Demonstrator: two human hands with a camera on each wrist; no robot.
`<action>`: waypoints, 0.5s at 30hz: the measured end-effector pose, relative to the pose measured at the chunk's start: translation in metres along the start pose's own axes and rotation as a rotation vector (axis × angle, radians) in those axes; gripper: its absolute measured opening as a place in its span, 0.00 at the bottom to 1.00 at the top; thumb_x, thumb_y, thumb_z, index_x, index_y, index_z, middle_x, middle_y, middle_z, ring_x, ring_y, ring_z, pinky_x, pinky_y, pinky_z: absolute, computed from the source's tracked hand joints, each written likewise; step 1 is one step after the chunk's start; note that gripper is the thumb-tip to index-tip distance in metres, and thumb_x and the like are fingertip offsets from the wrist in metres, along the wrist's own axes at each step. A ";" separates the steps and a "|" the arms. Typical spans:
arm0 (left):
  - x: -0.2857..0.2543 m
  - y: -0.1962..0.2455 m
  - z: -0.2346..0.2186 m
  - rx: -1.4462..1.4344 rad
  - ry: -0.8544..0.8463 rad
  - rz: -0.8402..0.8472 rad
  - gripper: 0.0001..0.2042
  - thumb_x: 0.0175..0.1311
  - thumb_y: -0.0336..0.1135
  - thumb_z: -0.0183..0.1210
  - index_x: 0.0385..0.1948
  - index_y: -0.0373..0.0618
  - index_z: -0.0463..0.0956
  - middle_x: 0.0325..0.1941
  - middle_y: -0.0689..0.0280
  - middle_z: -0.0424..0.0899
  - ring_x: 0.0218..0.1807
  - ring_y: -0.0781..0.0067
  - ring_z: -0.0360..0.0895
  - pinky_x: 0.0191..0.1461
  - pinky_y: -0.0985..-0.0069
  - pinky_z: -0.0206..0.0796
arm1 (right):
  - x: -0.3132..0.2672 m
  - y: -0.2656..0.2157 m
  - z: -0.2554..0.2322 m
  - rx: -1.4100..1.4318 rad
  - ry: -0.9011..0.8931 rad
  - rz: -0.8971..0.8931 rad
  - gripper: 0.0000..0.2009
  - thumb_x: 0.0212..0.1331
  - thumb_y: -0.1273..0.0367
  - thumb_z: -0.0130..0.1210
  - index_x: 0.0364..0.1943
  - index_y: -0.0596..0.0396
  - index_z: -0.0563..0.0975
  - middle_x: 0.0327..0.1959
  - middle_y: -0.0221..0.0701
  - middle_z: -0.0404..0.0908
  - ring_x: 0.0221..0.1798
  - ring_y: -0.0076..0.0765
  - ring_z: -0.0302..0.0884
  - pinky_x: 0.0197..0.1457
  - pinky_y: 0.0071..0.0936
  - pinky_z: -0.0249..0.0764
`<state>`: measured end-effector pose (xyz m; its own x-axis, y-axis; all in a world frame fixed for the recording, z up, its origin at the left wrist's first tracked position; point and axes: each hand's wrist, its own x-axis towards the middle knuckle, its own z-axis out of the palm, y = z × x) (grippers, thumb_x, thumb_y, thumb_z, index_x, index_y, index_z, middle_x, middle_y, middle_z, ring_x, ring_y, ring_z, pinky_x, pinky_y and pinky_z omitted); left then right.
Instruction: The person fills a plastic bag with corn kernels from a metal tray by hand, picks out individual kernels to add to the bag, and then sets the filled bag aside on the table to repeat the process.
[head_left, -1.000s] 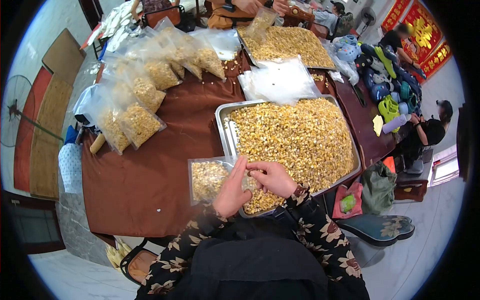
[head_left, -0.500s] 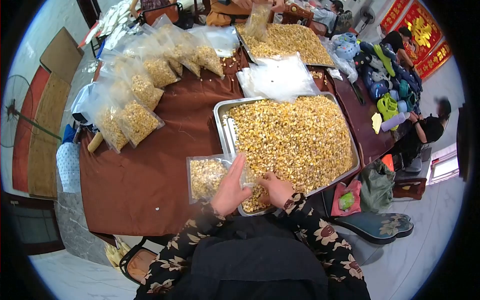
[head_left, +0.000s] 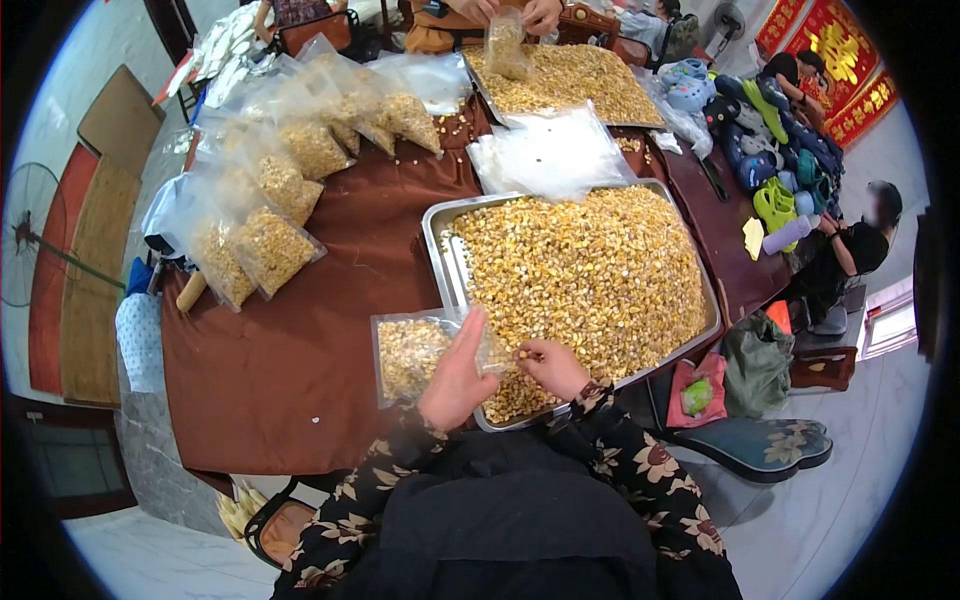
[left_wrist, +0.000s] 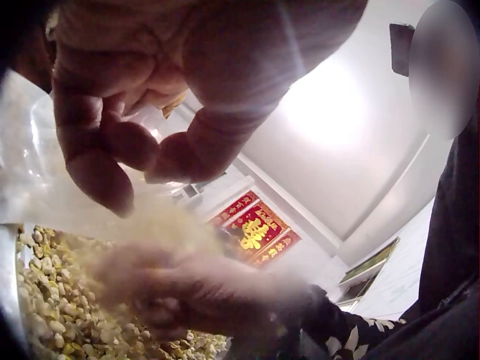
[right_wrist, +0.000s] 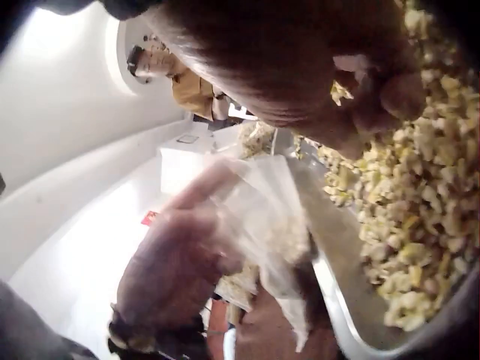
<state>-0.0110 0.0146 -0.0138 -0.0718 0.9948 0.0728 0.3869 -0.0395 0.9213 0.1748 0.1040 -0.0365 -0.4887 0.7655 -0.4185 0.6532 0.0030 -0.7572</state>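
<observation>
A clear plastic bag [head_left: 405,358], partly filled with corn kernels, lies on the brown cloth against the tray's left front corner. My left hand [head_left: 452,384] holds its mouth end, index finger extended over the bag and thumb spread toward the tray. Beside it, above the heap of corn kernels [head_left: 590,270] in the metal tray [head_left: 435,240], my right hand [head_left: 557,372] has curled fingers. A few kernels [right_wrist: 341,94] show between those fingers in the right wrist view. The left wrist view has the right hand blurred below the left.
Several filled bags [head_left: 275,250] stand along the table's left side. A stack of flat plastic bags [head_left: 550,155] overlaps the tray's far edge. Across the table, another person's hands [head_left: 540,15] hold a bag over a second corn tray [head_left: 590,85]. Clogs [head_left: 775,205] pile up at right.
My right hand has gone from beside the left fingers down into the corn, then lifted a little with kernels in its fingers. The left hand stays at the bag. The other person's bag shifts slightly.
</observation>
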 end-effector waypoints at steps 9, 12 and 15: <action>0.002 0.000 0.000 -0.010 -0.018 -0.013 0.40 0.47 0.23 0.54 0.68 0.40 0.47 0.72 0.55 0.51 0.32 0.78 0.68 0.41 0.79 0.66 | -0.012 -0.088 -0.020 0.251 -0.165 -0.075 0.11 0.60 0.67 0.52 0.43 0.57 0.77 0.23 0.29 0.76 0.18 0.19 0.69 0.21 0.19 0.68; 0.002 -0.001 -0.001 -0.022 -0.017 -0.012 0.40 0.47 0.23 0.54 0.68 0.40 0.47 0.72 0.55 0.51 0.32 0.77 0.68 0.41 0.79 0.66 | -0.012 -0.097 -0.019 0.275 -0.150 -0.091 0.11 0.61 0.68 0.51 0.43 0.58 0.77 0.22 0.28 0.75 0.18 0.17 0.69 0.21 0.19 0.69; 0.002 -0.002 -0.001 -0.024 -0.015 -0.004 0.40 0.47 0.23 0.54 0.68 0.40 0.47 0.72 0.55 0.51 0.33 0.76 0.69 0.41 0.79 0.66 | -0.009 -0.094 -0.020 0.337 -0.146 -0.063 0.10 0.62 0.69 0.50 0.43 0.59 0.76 0.22 0.26 0.74 0.19 0.16 0.70 0.21 0.17 0.70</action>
<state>-0.0125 0.0166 -0.0147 -0.0599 0.9962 0.0634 0.3642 -0.0373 0.9306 0.1299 0.1097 0.0483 -0.6151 0.6705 -0.4149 0.4042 -0.1837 -0.8960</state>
